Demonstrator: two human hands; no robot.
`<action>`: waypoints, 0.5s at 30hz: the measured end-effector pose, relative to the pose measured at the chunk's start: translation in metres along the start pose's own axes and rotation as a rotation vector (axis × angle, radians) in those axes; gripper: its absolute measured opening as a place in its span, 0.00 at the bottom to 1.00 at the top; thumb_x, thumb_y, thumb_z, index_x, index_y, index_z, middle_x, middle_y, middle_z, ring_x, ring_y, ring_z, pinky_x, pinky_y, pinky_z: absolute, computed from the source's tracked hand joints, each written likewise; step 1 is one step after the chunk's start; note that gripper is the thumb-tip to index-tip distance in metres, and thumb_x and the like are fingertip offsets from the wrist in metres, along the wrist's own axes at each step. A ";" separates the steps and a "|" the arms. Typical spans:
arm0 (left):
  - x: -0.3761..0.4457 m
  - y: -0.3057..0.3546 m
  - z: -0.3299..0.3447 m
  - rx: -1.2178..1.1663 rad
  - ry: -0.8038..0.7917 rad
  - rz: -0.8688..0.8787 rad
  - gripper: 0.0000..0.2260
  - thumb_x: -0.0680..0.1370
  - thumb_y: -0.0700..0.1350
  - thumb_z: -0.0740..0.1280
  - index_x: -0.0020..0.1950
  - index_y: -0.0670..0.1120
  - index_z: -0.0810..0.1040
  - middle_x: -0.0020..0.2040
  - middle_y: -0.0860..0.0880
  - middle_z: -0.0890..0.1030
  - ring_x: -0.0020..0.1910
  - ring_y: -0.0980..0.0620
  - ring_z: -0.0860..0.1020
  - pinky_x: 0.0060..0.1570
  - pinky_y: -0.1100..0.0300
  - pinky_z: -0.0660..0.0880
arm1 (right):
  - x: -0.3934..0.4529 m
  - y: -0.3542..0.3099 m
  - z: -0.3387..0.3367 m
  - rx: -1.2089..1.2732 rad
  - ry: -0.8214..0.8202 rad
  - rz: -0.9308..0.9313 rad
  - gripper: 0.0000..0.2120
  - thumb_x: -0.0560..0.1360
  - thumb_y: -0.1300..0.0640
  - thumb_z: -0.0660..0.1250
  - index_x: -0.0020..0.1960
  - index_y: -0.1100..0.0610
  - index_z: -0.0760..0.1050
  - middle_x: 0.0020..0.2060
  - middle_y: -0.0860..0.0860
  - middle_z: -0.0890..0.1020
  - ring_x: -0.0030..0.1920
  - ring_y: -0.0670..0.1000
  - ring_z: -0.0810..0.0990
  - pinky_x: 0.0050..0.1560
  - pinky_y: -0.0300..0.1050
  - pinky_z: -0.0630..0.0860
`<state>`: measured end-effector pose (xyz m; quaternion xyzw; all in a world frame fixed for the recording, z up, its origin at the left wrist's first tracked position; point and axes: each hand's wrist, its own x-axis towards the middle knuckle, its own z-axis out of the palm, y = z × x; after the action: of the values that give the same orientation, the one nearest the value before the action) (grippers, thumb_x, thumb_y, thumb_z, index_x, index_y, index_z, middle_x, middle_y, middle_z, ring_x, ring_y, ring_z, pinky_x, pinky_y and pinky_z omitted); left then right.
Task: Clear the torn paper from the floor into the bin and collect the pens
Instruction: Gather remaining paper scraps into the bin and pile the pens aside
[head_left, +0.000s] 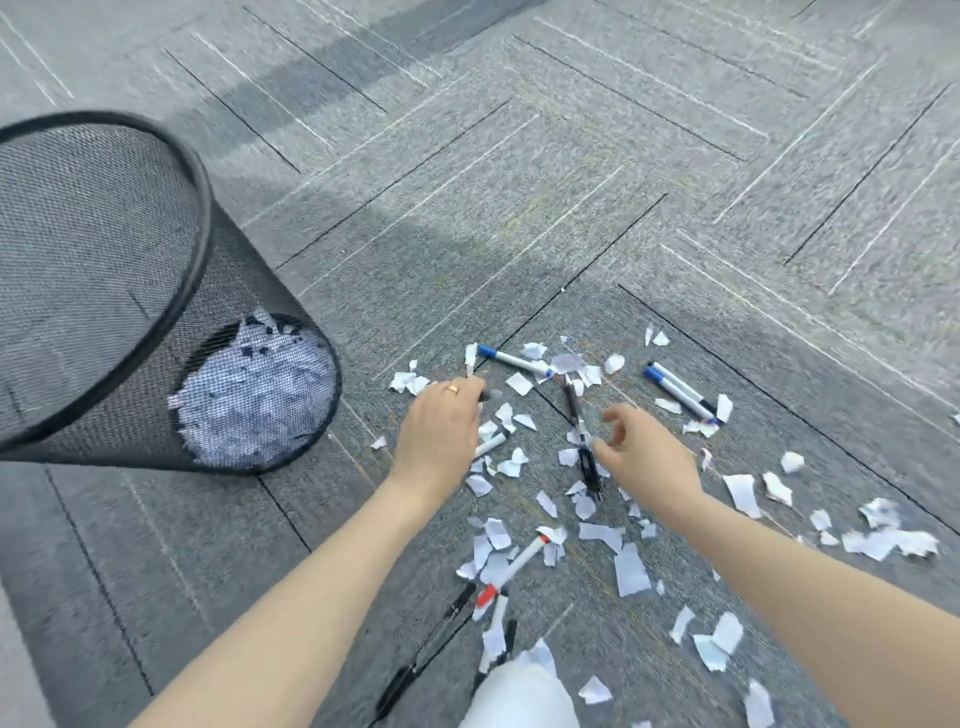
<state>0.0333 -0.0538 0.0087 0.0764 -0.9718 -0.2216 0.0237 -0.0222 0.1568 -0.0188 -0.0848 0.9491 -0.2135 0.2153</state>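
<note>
I am seeing the bin (104, 291) lying tipped, with some paper already inside. Right of the bin, lots of torn paper (631, 571) and pens (584, 441) are still waiting on the carpet. My left hand (441, 431) is pinching a scrap. My right hand (644, 457) is hanging open, holding nothing.

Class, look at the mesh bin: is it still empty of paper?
No. Through the black mesh bin you can see a heap of torn paper already lying in its bottom.
</note>
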 end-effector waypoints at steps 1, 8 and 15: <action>-0.009 -0.001 -0.005 -0.079 -0.009 -0.110 0.07 0.80 0.41 0.56 0.52 0.45 0.73 0.41 0.50 0.77 0.39 0.53 0.72 0.40 0.60 0.66 | 0.003 -0.006 0.003 -0.049 -0.017 0.008 0.12 0.75 0.47 0.62 0.55 0.52 0.70 0.39 0.45 0.75 0.35 0.47 0.77 0.32 0.44 0.74; -0.035 -0.016 -0.011 0.071 -0.288 -0.225 0.04 0.80 0.45 0.57 0.46 0.48 0.67 0.38 0.53 0.71 0.34 0.54 0.70 0.28 0.62 0.61 | 0.008 -0.017 0.010 -0.193 -0.096 0.088 0.07 0.74 0.51 0.62 0.40 0.54 0.68 0.32 0.49 0.77 0.32 0.50 0.74 0.34 0.43 0.71; -0.014 -0.008 0.033 0.231 -0.413 -0.197 0.06 0.79 0.41 0.58 0.54 0.44 0.71 0.50 0.47 0.75 0.45 0.46 0.77 0.41 0.52 0.77 | -0.008 -0.004 -0.014 -0.020 -0.104 0.001 0.05 0.74 0.51 0.63 0.40 0.49 0.70 0.29 0.46 0.76 0.27 0.45 0.73 0.26 0.39 0.67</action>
<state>0.0457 -0.0444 -0.0241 0.1260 -0.9628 -0.1213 -0.2060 -0.0209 0.1609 -0.0022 -0.0977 0.9388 -0.1991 0.2636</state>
